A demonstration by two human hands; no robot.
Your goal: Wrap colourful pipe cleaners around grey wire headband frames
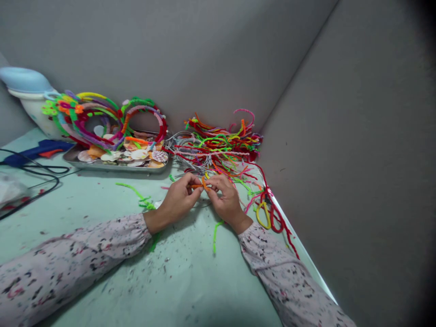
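Note:
Both hands meet above the pale green table, pinching an orange pipe cleaner [205,184]. My left hand [180,198] grips one stretch of it between thumb and forefinger. On the other side, my right hand [226,200] holds the part that bends upward, its fingertips close to the left ones. A thin grey strand shows just below the hands; whether it joins the orange piece I cannot tell. Bright green pipe cleaner pieces [215,237] lie on the table near both wrists, partly covered by the left one.
A metal tray [119,167] of seashells stands back left, with colourful wrapped headbands [145,107] on it. Behind my hands lies a heap of pipe cleaners [221,146]. Scissors with yellow and red handles [264,215] rest by the right edge. Black cables [51,170] and a white-and-blue container [30,97] are left.

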